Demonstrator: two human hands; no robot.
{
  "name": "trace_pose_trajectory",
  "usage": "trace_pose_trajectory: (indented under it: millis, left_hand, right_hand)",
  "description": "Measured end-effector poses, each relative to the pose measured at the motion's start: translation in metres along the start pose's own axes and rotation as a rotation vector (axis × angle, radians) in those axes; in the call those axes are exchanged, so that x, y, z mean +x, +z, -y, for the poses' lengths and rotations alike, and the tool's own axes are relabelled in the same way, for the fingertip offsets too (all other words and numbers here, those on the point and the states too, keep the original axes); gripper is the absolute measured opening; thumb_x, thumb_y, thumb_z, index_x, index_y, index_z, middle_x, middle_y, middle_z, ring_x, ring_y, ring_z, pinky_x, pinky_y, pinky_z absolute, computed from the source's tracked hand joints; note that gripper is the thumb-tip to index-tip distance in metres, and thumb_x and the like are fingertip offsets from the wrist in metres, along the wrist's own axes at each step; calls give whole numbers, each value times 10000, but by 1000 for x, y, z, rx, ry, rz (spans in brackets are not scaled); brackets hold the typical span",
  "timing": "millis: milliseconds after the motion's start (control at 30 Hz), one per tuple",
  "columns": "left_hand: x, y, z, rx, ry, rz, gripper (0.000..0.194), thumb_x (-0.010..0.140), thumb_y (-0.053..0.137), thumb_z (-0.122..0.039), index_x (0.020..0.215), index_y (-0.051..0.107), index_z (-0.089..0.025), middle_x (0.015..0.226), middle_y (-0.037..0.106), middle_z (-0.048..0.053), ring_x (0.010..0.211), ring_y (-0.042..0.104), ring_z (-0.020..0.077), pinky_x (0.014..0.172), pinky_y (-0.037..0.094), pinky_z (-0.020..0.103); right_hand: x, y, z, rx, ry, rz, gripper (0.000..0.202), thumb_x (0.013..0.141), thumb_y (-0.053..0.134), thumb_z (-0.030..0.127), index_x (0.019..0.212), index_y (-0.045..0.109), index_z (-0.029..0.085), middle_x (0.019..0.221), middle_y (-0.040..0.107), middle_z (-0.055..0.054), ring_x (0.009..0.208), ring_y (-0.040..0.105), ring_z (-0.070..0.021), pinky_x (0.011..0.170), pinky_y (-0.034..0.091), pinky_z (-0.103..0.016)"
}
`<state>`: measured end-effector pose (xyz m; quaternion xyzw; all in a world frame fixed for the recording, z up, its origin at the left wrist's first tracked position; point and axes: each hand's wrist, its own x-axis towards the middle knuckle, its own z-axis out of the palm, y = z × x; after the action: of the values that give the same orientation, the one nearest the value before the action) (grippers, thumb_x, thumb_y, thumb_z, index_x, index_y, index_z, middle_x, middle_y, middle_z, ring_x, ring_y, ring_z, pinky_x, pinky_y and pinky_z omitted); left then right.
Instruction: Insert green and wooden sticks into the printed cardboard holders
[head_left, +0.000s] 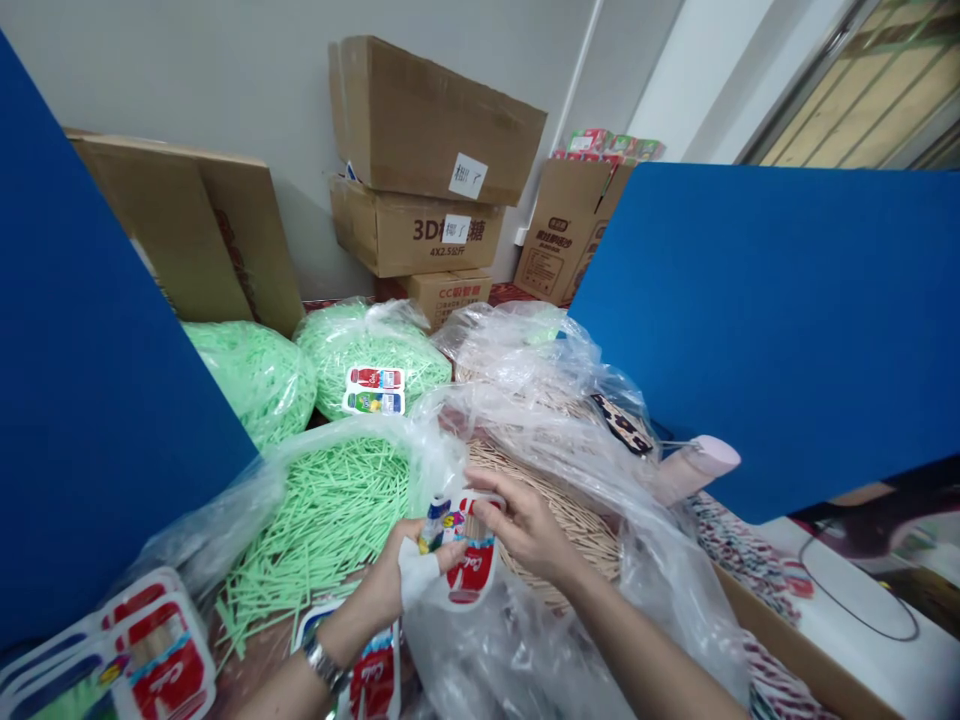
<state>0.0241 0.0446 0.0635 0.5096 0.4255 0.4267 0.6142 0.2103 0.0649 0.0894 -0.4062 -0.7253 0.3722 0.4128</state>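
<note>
Left hand [390,582]: I have its grip clamped on the lower left of a Cola packet [471,578], thumb across the front; a white wrap [418,575] covers the thumb's base. Right hand [529,530]: I have its grip closed on the same packet's upper right, thumb on the front near the tan sticks showing in its window. The packet is tilted, red panel facing me, above the inner edges of two heaps.

I record loose green sticks [330,520] to the left, and tan sticks [589,535] to the right in clear plastic [667,540]. Behind the green heap, a filled bag [364,340] carries a two-bottle card [375,390]. A further packet [375,675] lies partly hidden beneath the left wrist, which wears a watch [321,660]. More packets [169,655] overlap at lower left. A pink cylinder [716,455] stands at an angle before the right-hand blue panel [780,320]. Stacked cartons [442,130] stand against the rear wall.
</note>
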Motion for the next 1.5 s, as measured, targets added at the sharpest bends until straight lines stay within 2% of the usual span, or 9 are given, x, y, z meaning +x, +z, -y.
trace_pose_trajectory:
  millis: [167, 367, 567, 833, 933, 1033, 1167, 1300, 1500]
  left_hand:
    - [-5, -1, 2, -295, -182, 15, 325, 645, 789, -422, 715, 633, -145, 565, 577, -37, 540, 503, 129, 590, 441, 260]
    - [-8, -7, 8, -162, -97, 35, 282, 596, 844, -287, 715, 646, -125, 604, 586, -38, 554, 467, 100, 555, 390, 206]
    - [-8, -15, 9, -186, -74, -14, 346, 578, 850, -346, 726, 637, -117, 622, 602, -29, 548, 474, 94, 558, 391, 207]
    - [-14, -16, 6, -316, -151, -44, 316, 603, 837, -379, 670, 657, -129, 573, 633, -21, 547, 541, 117, 571, 437, 221]
    - [-16, -22, 11, -288, -188, -114, 349, 626, 808, -436, 706, 664, -128, 580, 645, -6, 539, 553, 134, 550, 446, 236]
    - [-18, -32, 20, -150, -169, -230, 368, 655, 773, -471, 697, 654, -126, 588, 639, 2, 522, 532, 130, 512, 423, 229]
    - [-20, -38, 23, -14, -93, -215, 303, 652, 786, -374, 603, 595, -144, 555, 582, -23, 509, 487, 112, 499, 396, 214]
    - [-22, -36, 22, 6, -66, -177, 329, 642, 787, -359, 551, 544, -157, 523, 540, -35, 513, 478, 111, 501, 397, 208]
    - [-24, -35, 31, -39, -127, -182, 340, 639, 792, -431, 634, 620, -138, 563, 611, -11, 495, 514, 112, 480, 410, 205]
  right_hand:
    - [8, 1, -4, -19, 34, 41, 243, 916, 532, 336, 1067, 681, 218, 940, 702, -53, 808, 649, -178, 722, 506, -291]
    - [9, 13, -9, 71, 105, 25, 282, 910, 542, 365, 1133, 627, 216, 964, 683, -52, 795, 630, -162, 717, 506, -280]
    - [13, 17, -2, 261, 179, 202, 472, 814, 674, 384, 1238, 536, 230, 899, 626, -15, 739, 606, -138, 656, 498, -253]
    - [20, 22, -4, 98, 167, 142, 332, 828, 637, 426, 1073, 630, 203, 841, 658, -17, 681, 603, -140, 647, 487, -266]
    - [26, 4, -22, -15, 205, 121, 385, 905, 485, 463, 1165, 587, 199, 825, 665, -28, 654, 611, -141, 597, 482, -259]
    - [29, -32, -56, -456, 345, 12, 405, 963, 302, 397, 1218, 535, 185, 886, 675, -44, 724, 627, -146, 618, 473, -250]
    - [19, -61, -99, -704, 475, 65, 185, 855, 484, 252, 837, 644, 159, 736, 666, -36, 700, 598, -171, 665, 426, -260]
    - [9, -46, -119, -848, 542, 148, 117, 844, 531, 225, 868, 635, 177, 850, 697, -51, 802, 620, -181, 726, 391, -248]
    - [22, -24, -133, -982, 665, 174, 259, 859, 587, 343, 1046, 580, 165, 978, 696, -131, 925, 646, -245, 740, 391, -276]
